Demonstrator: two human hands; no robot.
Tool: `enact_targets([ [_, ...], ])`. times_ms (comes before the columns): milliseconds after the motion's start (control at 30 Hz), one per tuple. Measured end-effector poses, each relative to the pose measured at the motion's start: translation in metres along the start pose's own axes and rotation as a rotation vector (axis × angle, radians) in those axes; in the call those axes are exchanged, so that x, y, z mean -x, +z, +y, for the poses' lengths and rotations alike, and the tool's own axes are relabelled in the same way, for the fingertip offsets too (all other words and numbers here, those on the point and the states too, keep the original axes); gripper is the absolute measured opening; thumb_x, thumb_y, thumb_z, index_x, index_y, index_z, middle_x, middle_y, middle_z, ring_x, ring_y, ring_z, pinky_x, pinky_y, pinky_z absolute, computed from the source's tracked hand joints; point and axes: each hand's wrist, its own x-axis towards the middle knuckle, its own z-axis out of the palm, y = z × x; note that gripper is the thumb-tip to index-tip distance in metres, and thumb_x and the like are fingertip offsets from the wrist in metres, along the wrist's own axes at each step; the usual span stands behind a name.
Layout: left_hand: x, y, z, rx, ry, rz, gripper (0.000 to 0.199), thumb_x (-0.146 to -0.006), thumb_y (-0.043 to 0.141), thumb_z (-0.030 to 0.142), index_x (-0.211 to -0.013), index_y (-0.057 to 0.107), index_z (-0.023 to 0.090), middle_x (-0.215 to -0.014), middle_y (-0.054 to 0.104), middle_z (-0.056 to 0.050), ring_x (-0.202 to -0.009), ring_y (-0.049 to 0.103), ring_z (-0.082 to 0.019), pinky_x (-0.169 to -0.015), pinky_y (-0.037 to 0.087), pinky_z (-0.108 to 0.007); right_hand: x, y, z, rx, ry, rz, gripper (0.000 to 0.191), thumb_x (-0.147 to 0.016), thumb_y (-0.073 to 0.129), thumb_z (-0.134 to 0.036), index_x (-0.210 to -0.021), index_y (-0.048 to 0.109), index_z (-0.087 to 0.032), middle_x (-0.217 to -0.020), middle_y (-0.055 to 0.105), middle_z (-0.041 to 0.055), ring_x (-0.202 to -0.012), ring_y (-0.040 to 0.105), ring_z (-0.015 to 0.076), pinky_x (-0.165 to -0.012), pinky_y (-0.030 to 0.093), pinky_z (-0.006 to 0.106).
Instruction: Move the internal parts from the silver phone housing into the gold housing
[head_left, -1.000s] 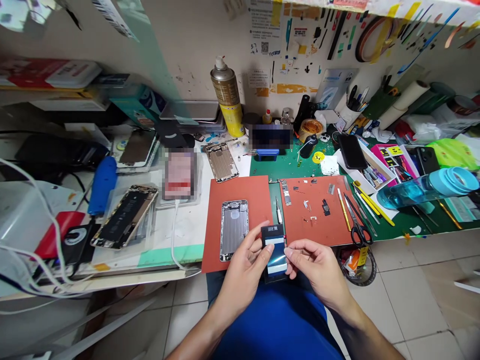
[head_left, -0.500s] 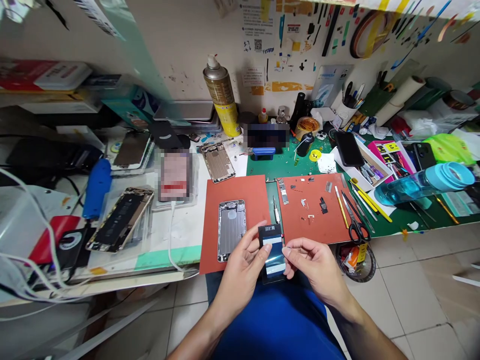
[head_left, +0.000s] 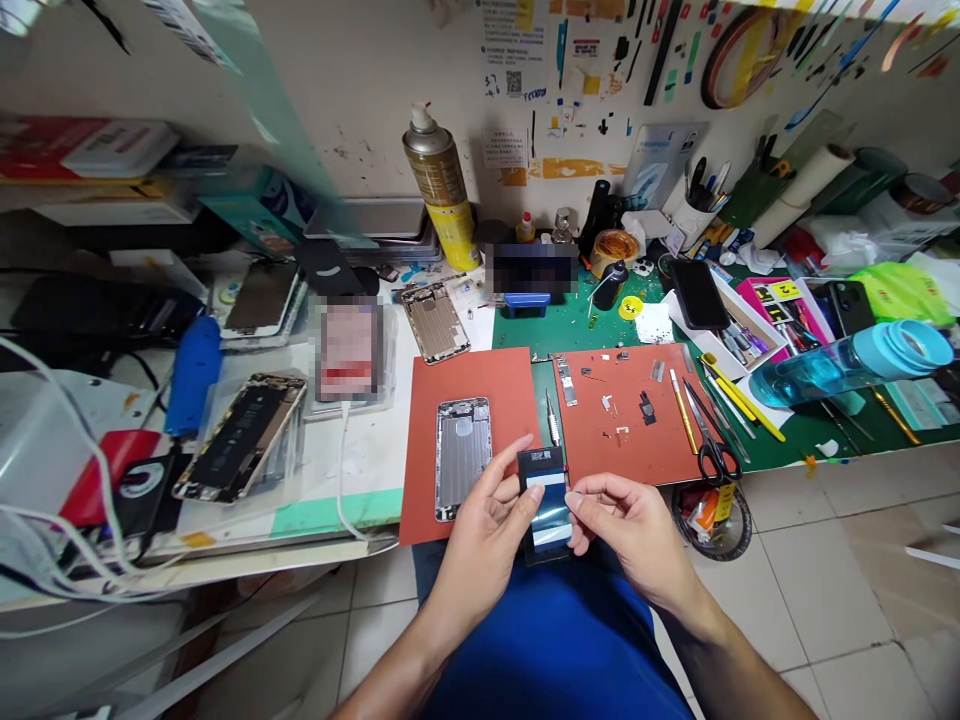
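Note:
A black battery (head_left: pixel 546 510) with white and bluish strips across its face is held over the lap, near the table's front edge. My left hand (head_left: pixel 491 520) grips its left side, thumb on the face. At its right edge my right hand (head_left: pixel 619 522) is closed, thumb and index finger pinching there. An opened phone housing (head_left: pixel 463 462) lies on the left red-brown mat (head_left: pixel 511 385), just beyond my left hand. Small parts, among them a black piece (head_left: pixel 646 408), lie on the right mat (head_left: pixel 600 462). A screwdriver (head_left: pixel 553 418) rests between the mats.
Scissors (head_left: pixel 716 455), yellow tweezers (head_left: pixel 750 405) and a blue bottle (head_left: pixel 847 365) lie to the right. Another phone housing (head_left: pixel 436 322) and a spray can (head_left: pixel 442 190) are behind. An opened phone (head_left: pixel 244 440) and cables are at left. A waste bin (head_left: pixel 712 525) stands below the edge.

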Motion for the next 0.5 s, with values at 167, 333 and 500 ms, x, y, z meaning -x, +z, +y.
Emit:
enact_targets([
  [167, -0.0019, -0.0011, -0.0045, -0.033, 0.084, 0.000, 0.075, -0.094, 0.078, 0.052, -0.160, 0.050, 0.029, -0.117, 0.081, -0.009, -0.098, 0.077, -0.024, -0.084, 0.061, -0.032, -0.0013, -0.0005, -0.0003, 0.019, 0.003, 0.000, 0.044, -0.084, 0.087, -0.058, -0.093, 0.078, -0.015, -0.063, 0.073, 0.0026, -0.056, 0.067, 0.0127, -0.061, 0.056, 0.025],
  [333, -0.0037, -0.0080, -0.0080, -0.316, 0.147, 0.027, 0.032, -0.097, 0.072, 0.049, -0.112, 0.085, 0.024, -0.111, 0.083, -0.008, -0.104, 0.076, -0.025, -0.095, 0.058, -0.032, -0.0023, -0.0002, -0.0004, 0.021, -0.007, 0.009, 0.044, -0.084, 0.087, -0.057, -0.092, 0.078, -0.016, -0.063, 0.073, 0.0023, -0.057, 0.067, 0.0127, -0.062, 0.056, 0.025],
  [500, -0.0058, -0.0096, -0.0068, -0.320, 0.141, 0.021, 0.031, -0.097, 0.070, 0.048, -0.114, 0.085, 0.026, -0.110, 0.084, -0.006, -0.103, 0.076, -0.024, -0.098, 0.057, -0.032, -0.0027, 0.0001, 0.0016, 0.043, -0.005, 0.031, 0.045, -0.083, 0.088, -0.058, -0.095, 0.078, -0.015, -0.063, 0.073, 0.0027, -0.057, 0.067, 0.0132, -0.062, 0.057, 0.026],
])
